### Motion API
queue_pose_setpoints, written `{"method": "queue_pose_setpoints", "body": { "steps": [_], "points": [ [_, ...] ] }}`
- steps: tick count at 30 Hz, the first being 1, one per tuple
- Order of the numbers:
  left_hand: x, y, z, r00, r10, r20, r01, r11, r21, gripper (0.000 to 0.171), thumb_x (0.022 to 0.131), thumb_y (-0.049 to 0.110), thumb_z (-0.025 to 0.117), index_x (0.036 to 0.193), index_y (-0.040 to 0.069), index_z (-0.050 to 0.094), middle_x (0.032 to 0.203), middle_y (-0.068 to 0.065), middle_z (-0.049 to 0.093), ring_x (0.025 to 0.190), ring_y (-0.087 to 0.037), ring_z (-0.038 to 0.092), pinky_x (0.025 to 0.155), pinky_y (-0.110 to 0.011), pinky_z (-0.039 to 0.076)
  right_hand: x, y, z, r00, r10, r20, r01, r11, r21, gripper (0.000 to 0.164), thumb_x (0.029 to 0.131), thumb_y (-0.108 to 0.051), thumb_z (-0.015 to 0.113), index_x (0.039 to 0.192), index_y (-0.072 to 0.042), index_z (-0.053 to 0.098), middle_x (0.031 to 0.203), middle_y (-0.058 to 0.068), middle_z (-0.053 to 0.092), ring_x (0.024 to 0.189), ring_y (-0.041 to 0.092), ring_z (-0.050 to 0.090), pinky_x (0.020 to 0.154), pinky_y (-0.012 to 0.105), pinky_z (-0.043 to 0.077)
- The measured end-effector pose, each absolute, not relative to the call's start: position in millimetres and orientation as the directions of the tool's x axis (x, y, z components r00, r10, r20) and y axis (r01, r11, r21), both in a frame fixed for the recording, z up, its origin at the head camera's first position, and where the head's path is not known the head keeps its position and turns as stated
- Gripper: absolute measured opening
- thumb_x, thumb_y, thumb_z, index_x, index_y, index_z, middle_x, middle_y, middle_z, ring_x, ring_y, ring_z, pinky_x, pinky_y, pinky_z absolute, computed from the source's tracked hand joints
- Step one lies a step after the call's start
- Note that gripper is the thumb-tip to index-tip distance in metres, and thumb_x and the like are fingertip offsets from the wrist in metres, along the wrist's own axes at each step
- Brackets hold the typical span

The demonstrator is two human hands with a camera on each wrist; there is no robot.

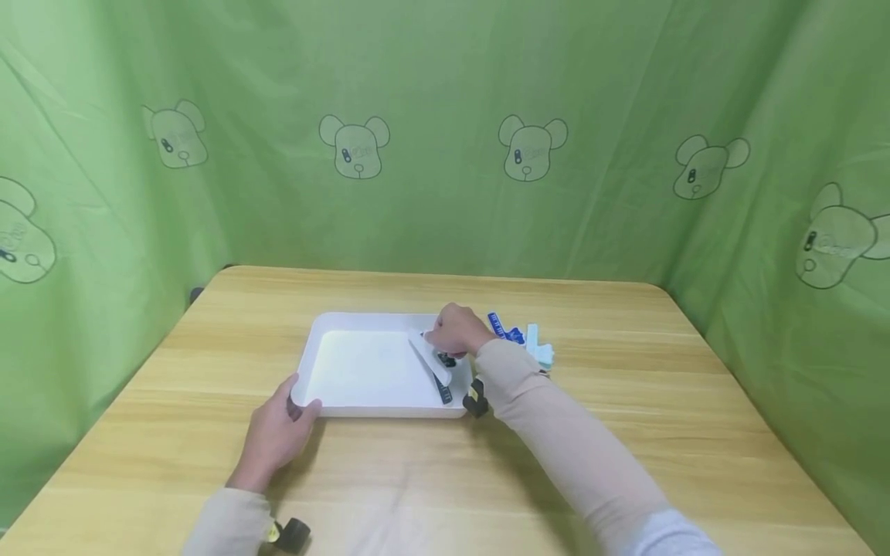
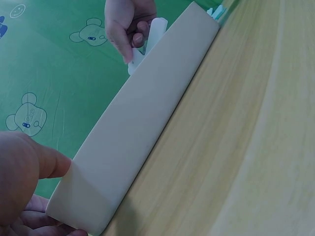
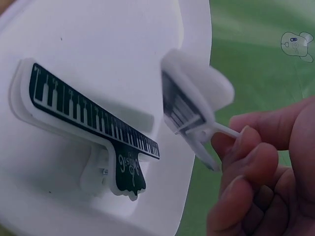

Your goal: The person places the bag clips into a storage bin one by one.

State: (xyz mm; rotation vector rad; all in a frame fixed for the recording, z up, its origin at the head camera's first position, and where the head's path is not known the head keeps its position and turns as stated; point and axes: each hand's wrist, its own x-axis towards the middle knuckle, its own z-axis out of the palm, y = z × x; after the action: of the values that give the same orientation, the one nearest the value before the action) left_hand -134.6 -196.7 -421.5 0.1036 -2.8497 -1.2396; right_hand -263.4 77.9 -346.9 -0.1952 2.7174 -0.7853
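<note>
A shallow white tray sits on the table. My left hand grips its near left corner, with the thumb at the rim and fingers round the outside. Above the tray's right end, my right hand pinches a white clip with a dark printed face, held tilted by its handle end. Below it, a white music clip with a black piano-key face lies inside the tray, partly overlapped by the held one in the head view.
Right of the tray, a blue piano-key clip and a light-blue clip lie on the wooden table, partly behind my right wrist. A green curtain with bear-head drawings surrounds the table's back and sides.
</note>
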Motion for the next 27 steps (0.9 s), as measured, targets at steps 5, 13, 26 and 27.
{"method": "queue_pose_setpoints", "body": {
  "steps": [5,13,26,27],
  "points": [
    [-134.2,-196.3,-421.4,-0.997,-0.075,0.005,-0.048,0.681,0.731,0.070,0.097,0.025,0.055,0.147,-0.011,0.024,0.143,-0.035,0.037,0.129,-0.049,0.040,0.108,-0.056,0.033,-266.0,74.5,-351.7,-0.940,-0.210,-0.270,-0.026,0.831,-0.556,0.046,0.093,-0.020,0.062,0.051,-0.014,0.043,0.049,-0.003,0.044,0.043,0.010,0.043,0.045,0.023,0.047],
    [-134.3,-197.3,-420.2,-0.997,-0.074,0.006,-0.047,0.683,0.728,0.069,0.097,0.025,0.055,0.147,-0.010,0.024,0.143,-0.035,0.037,0.129,-0.049,0.040,0.108,-0.056,0.033,-271.0,69.0,-358.3,-0.935,-0.195,-0.295,0.003,0.831,-0.556,0.043,0.089,-0.014,0.060,0.050,-0.015,0.041,0.049,-0.004,0.042,0.042,0.009,0.041,0.047,0.025,0.050],
    [-133.3,-197.8,-420.6,-0.998,-0.067,-0.003,-0.048,0.669,0.742,0.070,0.097,0.025,0.056,0.148,-0.010,0.023,0.143,-0.034,0.037,0.129,-0.049,0.039,0.108,-0.056,0.033,-271.0,61.3,-363.6,-0.919,-0.193,-0.343,0.006,0.864,-0.504,0.039,0.089,-0.011,0.058,0.052,-0.013,0.047,0.049,-0.001,0.047,0.042,0.009,0.043,0.039,0.019,0.042],
    [-133.2,-197.7,-420.6,-0.998,-0.068,-0.005,-0.049,0.669,0.742,0.070,0.097,0.025,0.056,0.148,-0.010,0.023,0.143,-0.034,0.037,0.129,-0.049,0.039,0.108,-0.056,0.033,-271.2,61.0,-364.2,-0.919,-0.191,-0.344,0.006,0.868,-0.497,0.038,0.088,-0.010,0.058,0.052,-0.013,0.047,0.050,-0.001,0.047,0.041,0.009,0.043,0.038,0.019,0.041]
  ]
}}
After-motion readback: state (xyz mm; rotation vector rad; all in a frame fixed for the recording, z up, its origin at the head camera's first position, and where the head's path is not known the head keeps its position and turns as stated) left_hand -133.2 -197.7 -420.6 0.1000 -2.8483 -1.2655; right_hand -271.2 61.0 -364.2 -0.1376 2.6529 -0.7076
